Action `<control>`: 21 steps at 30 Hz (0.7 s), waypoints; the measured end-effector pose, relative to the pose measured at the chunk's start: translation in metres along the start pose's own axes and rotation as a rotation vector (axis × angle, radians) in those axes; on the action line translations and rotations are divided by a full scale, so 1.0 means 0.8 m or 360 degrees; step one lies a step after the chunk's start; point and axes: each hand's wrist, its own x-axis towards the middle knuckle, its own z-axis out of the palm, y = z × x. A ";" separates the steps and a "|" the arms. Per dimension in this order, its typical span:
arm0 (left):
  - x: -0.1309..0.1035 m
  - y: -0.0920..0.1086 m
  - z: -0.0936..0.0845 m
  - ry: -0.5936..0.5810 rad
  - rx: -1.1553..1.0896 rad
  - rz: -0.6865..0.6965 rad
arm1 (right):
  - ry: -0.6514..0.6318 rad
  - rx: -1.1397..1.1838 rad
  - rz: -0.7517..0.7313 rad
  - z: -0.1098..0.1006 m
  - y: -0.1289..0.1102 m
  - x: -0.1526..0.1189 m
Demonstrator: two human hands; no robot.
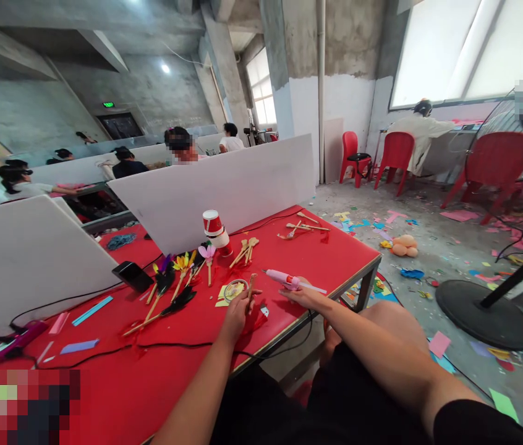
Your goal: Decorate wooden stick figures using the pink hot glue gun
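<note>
My left hand is closed around a short, thin wooden stick held upright; red threads lie below it. My right hand grips a pink hot glue gun, its nozzle pointing left toward the stick, and a pale glue stick pokes out at the back. Just beyond my left hand, a clear round roll or dish sits on yellow paper. To the left lie several wooden sticks, some with a yellow petal head, a pink petal head or a black feather.
Red and white paper cups are stacked near a white divider board. More wooden sticks lie at the far right. A black phone-like box and cables cross the red table. Right, a fan base stands among paper scraps; people sit beyond.
</note>
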 end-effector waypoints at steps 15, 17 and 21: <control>0.000 -0.002 0.005 0.0051 0.0084 -0.0001 | -0.0016 -0.0039 0.0019 0.000 -0.002 -0.002; 0.000 -0.002 0.006 0.0055 0.0094 0.0000 | -0.0026 -0.0028 0.0008 0.000 0.001 -0.002; -0.002 -0.003 0.006 0.0042 0.0112 -0.0002 | -0.0063 -0.0020 -0.0008 -0.001 0.006 -0.003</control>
